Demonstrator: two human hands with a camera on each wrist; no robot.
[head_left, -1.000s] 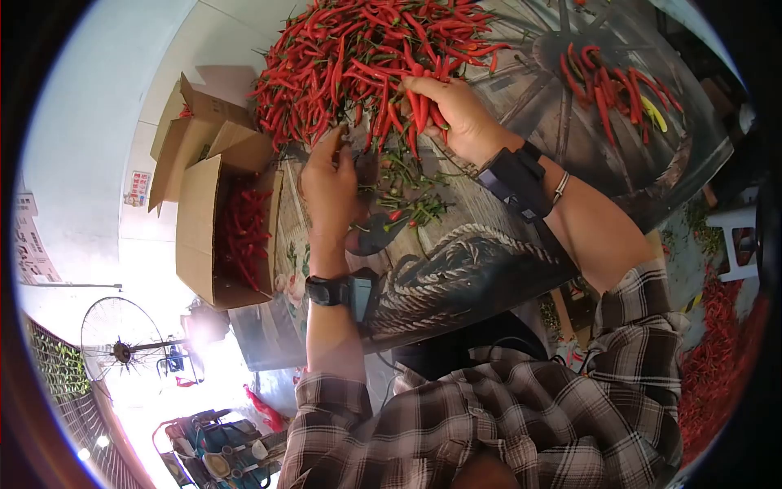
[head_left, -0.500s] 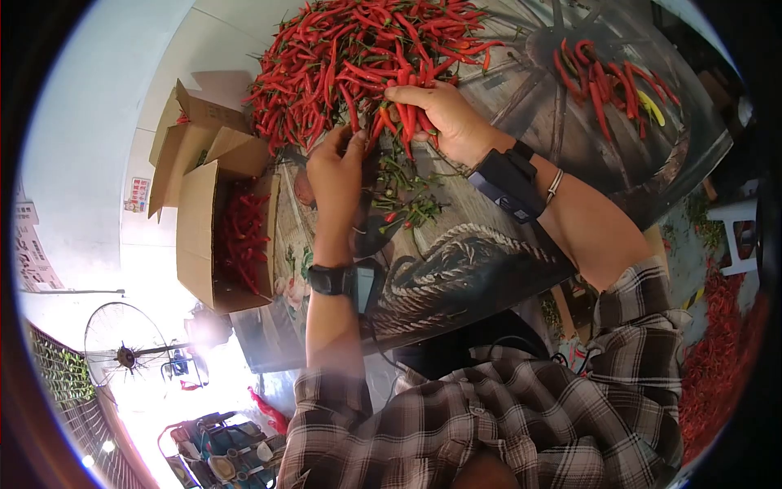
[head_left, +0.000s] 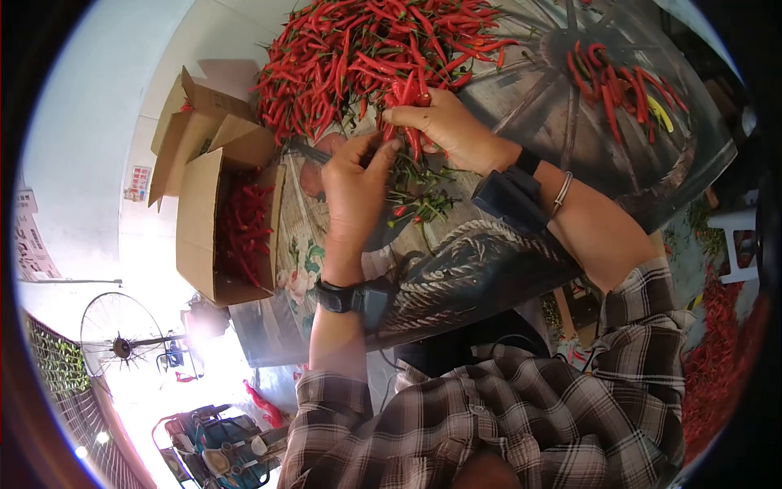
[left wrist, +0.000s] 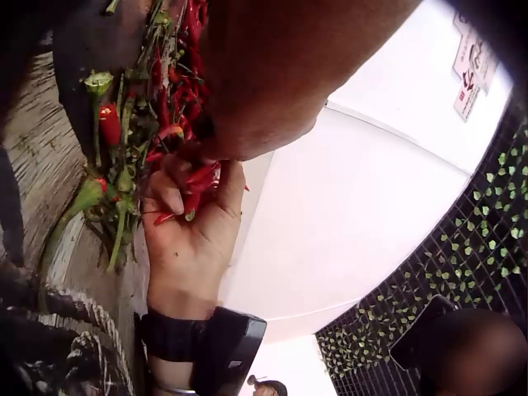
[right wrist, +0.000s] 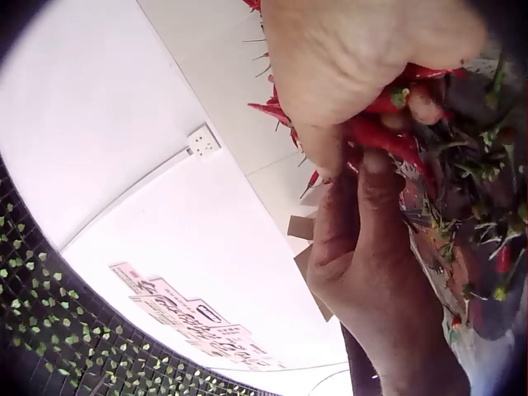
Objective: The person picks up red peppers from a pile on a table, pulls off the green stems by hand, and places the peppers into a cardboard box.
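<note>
In the head view my right hand (head_left: pixel 432 118) grips a small bunch of red chilies (head_left: pixel 405 91) at the near edge of a big chili pile (head_left: pixel 366 45). My left hand (head_left: pixel 376 156) reaches up from below, and its fingertips pinch the lower ends of that bunch. In the right wrist view the right hand (right wrist: pixel 355 49) closes over the chilies (right wrist: pixel 388 136) while the left hand (right wrist: pixel 363 264) meets them from beneath. The left wrist view shows the right hand (left wrist: pixel 186 239) curled round the red chilies (left wrist: pixel 196 177).
A heap of cut green stems (head_left: pixel 419 196) lies just below the hands. An open cardboard box (head_left: pixel 199 236) with red chilies inside stands at the table's left edge. A smaller chili pile (head_left: pixel 615 81) lies at the far right. The table (head_left: pixel 489 269) has a printed cover.
My left hand has risen from the stem heap to the bunch in my right hand. The right hand has shifted slightly toward me with its chilies.
</note>
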